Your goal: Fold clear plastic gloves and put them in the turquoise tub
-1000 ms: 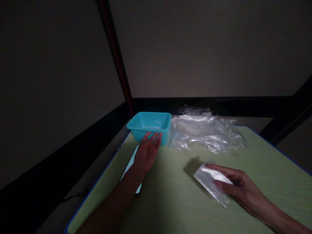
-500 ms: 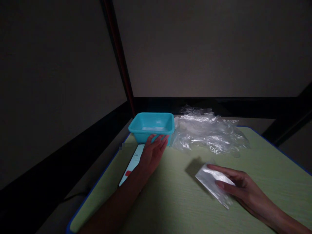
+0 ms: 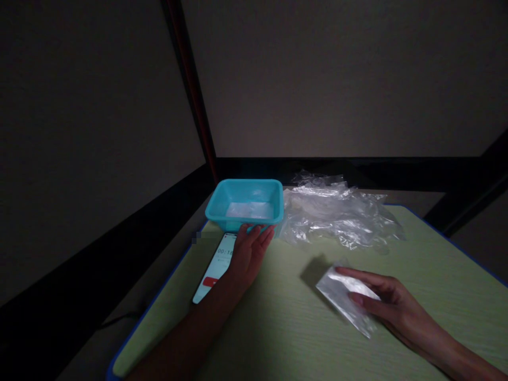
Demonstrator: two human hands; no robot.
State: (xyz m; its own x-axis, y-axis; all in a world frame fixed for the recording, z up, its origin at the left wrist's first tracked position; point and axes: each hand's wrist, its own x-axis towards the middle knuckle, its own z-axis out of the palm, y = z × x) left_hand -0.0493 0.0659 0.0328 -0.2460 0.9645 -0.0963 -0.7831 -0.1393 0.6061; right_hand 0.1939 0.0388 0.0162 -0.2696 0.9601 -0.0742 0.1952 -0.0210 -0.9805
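My left hand grips the near wall of a turquoise plastic tub at the back left of a pale green table; the tub is tipped toward me, and something clear lies in its bottom. My right hand holds a small flat clear plastic bag between thumb and fingers, low over the table at the right. A phone with a lit timer screen lies flat beside my left wrist.
A crumpled heap of clear plastic bags lies right of the tub at the table's back. The table has a blue edge. Dark frame bars and a plain wall stand behind it.
My left hand has tipped the tub's near side down, so more of its inside shows. More of the phone shows beside my wrist. My right hand with the bag has hardly moved.
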